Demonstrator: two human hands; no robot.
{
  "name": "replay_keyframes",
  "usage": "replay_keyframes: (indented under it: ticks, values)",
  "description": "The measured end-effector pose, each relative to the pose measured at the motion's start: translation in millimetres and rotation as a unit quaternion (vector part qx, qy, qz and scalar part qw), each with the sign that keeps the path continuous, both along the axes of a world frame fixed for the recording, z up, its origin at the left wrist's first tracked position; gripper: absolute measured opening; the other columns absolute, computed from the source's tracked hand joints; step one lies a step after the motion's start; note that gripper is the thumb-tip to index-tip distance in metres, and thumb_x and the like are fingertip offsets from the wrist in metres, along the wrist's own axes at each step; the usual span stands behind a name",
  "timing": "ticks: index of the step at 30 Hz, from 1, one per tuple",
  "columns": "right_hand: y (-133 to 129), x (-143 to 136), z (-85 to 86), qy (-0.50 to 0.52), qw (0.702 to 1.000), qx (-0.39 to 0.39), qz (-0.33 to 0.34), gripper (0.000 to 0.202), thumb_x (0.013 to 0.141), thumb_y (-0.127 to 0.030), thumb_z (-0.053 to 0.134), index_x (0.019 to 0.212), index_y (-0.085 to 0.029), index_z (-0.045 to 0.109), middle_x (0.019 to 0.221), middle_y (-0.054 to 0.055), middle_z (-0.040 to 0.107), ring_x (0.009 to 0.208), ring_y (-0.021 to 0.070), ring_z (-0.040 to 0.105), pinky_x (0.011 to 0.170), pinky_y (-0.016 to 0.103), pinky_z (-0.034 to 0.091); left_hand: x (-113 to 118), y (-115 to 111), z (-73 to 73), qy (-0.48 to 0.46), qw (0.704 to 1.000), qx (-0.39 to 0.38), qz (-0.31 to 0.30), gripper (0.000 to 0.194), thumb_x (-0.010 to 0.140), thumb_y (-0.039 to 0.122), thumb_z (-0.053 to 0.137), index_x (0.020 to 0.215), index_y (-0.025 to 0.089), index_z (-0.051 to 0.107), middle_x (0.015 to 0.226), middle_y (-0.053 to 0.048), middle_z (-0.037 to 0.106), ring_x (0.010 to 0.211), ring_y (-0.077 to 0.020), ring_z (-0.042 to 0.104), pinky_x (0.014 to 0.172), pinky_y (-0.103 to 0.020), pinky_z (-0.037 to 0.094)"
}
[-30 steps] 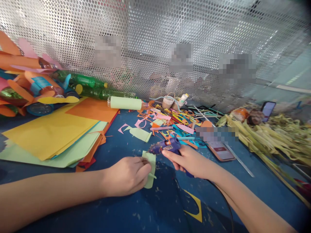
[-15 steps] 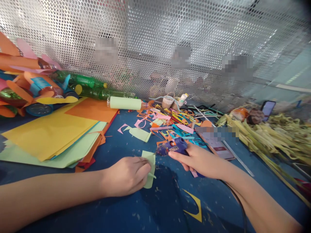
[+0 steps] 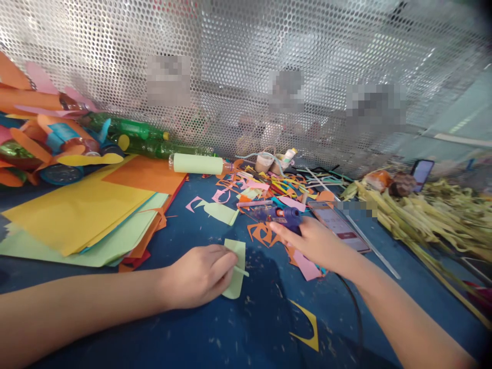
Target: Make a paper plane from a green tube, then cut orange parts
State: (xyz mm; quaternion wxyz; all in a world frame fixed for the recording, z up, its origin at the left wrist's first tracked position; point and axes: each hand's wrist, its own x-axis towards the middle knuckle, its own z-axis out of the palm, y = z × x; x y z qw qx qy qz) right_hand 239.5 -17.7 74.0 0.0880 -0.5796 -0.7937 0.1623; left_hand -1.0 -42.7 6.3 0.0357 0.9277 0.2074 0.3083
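Left hand (image 3: 202, 277) pins paper (image 3: 235, 269) — right hand (image 3: 317, 243) grips glue gun (image 3: 282, 216)

Pale green paper cutout (image 3: 235, 268): small, roughly rectangular with rounded corners, lay flat on the blue surface (image 3: 246, 328), one edge pinned under the left-hand grip. Purple glue gun (image 3: 280, 215): lay low among the paper scraps, nozzle pointing left, handle inside the right-hand grip; it looked to be touching the surface, though blur made that uncertain.
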Motion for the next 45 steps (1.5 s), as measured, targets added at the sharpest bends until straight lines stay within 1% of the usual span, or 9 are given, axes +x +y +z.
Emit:
replay_keyframes:
  ticks: [3, 10, 15, 19, 24, 30, 34, 40, 45]
  values:
    - [12.8, 8.4, -17.4, -0.091, 0.988, 0.126, -0.015, 0.041, 0.084, -0.052, 0.042, 0.102, -0.017, 0.051, 0.092, 0.012, 0.061, 0.083, 0.0263, 0.060, 0.067, 0.033, 0.044, -0.7, 1.9, -0.3, 0.010, 0.999, -0.031, 0.011, 0.014, 0.087, 0.013, 0.038, 0.095, 0.014, 0.049, 0.079, -0.008, 0.062, 0.082, -0.0191, 0.061, 0.071, -0.030, 0.052]
    - [28.6, 16.8, -52.3, -0.198, 0.969, 0.149, 0.001, 0.029, 0.082, -0.033, 0.053, 0.103, -0.014, 0.045, 0.098, 0.013, 0.054, 0.082, 0.0270, 0.061, 0.061, 0.032, 0.046, -0.6, 6.5, -0.3, -0.013, 0.997, -0.061, 0.046, 0.014, 0.086, 0.012, 0.040, 0.095, 0.013, 0.052, 0.079, -0.007, 0.060, 0.080, -0.0190, 0.056, 0.071, -0.033, 0.049]
    - [19.4, 13.9, -44.9, -0.187, 0.971, 0.151, 0.022, 0.036, 0.081, -0.032, 0.049, 0.112, -0.013, 0.045, 0.107, 0.015, 0.053, 0.100, 0.0280, 0.054, 0.081, 0.037, 0.044, -0.6, 7.7, -2.1, -0.031, 0.995, -0.073, 0.053, 0.013, 0.086, 0.013, 0.042, 0.096, 0.014, 0.052, 0.083, -0.007, 0.060, 0.081, -0.0179, 0.056, 0.073, -0.032, 0.047]
    - [4.8, -4.2, -30.7, -0.152, 0.963, 0.223, -0.006, 0.026, 0.085, -0.025, 0.041, 0.108, -0.014, 0.049, 0.105, 0.014, 0.056, 0.102, 0.0284, 0.051, 0.087, 0.043, 0.040, -0.9, 7.4, -2.9, -0.028, 0.995, -0.085, 0.047, 0.011, 0.087, 0.015, 0.044, 0.094, 0.014, 0.052, 0.084, -0.007, 0.061, 0.082, -0.0173, 0.056, 0.073, -0.031, 0.047]
    - [-16.5, -32.9, -25.5, 0.048, 0.969, 0.171, 0.173, 0.019, 0.085, -0.033, 0.052, 0.098, -0.020, 0.050, 0.099, 0.005, 0.058, 0.093, 0.0185, 0.053, 0.082, 0.032, 0.044, -0.9, 7.1, -3.6, -0.054, 0.993, -0.093, 0.054, 0.007, 0.086, 0.016, 0.045, 0.090, 0.015, 0.051, 0.081, -0.006, 0.061, 0.077, -0.0159, 0.055, 0.067, -0.028, 0.047]
    - [-15.8, -36.6, -42.0, 0.033, 0.951, 0.187, 0.243, 0.004, 0.086, -0.021, 0.052, 0.088, -0.019, 0.055, 0.086, 0.002, 0.061, 0.084, 0.0168, 0.054, 0.077, 0.032, 0.042, -0.5, 6.8, -1.7, -0.067, 0.988, -0.112, 0.082, 0.006, 0.085, 0.015, 0.045, 0.087, 0.017, 0.050, 0.077, -0.003, 0.059, 0.072, -0.0142, 0.054, 0.066, -0.027, 0.045]
    - [-9.0, -33.1, -46.4, 0.062, 0.960, 0.180, 0.203, 0.004, 0.085, -0.020, 0.053, 0.086, -0.019, 0.057, 0.084, 0.003, 0.062, 0.082, 0.0161, 0.056, 0.075, 0.031, 0.044, -0.5, 4.5, 2.7, -0.047, 0.988, -0.087, 0.116, 0.006, 0.082, 0.022, 0.050, 0.083, 0.016, 0.051, 0.075, -0.004, 0.058, 0.071, -0.0163, 0.054, 0.065, -0.030, 0.046]
    - [-5.7, -32.0, -46.6, 0.107, 0.975, 0.139, 0.140, 0.004, 0.083, -0.021, 0.055, 0.086, -0.022, 0.059, 0.085, 0.001, 0.064, 0.081, 0.0150, 0.059, 0.074, 0.028, 0.046, -1.3, -3.2, 3.9, 0.035, 0.999, -0.024, -0.009, 0.024, 0.083, 0.035, 0.047, 0.086, 0.015, 0.060, 0.078, -0.009, 0.063, 0.080, -0.0200, 0.060, 0.072, -0.033, 0.050]
    - [-8.3, -35.1, -44.8, 0.120, 0.977, 0.131, 0.118, 0.006, 0.083, -0.017, 0.055, 0.086, -0.022, 0.059, 0.086, 0.000, 0.064, 0.083, 0.0141, 0.058, 0.076, 0.027, 0.046, 2.9, -17.5, 4.5, 0.036, 0.998, -0.054, -0.015, 0.028, 0.083, 0.034, 0.047, 0.092, 0.012, 0.062, 0.086, -0.012, 0.065, 0.087, -0.0220, 0.060, 0.079, -0.034, 0.050]
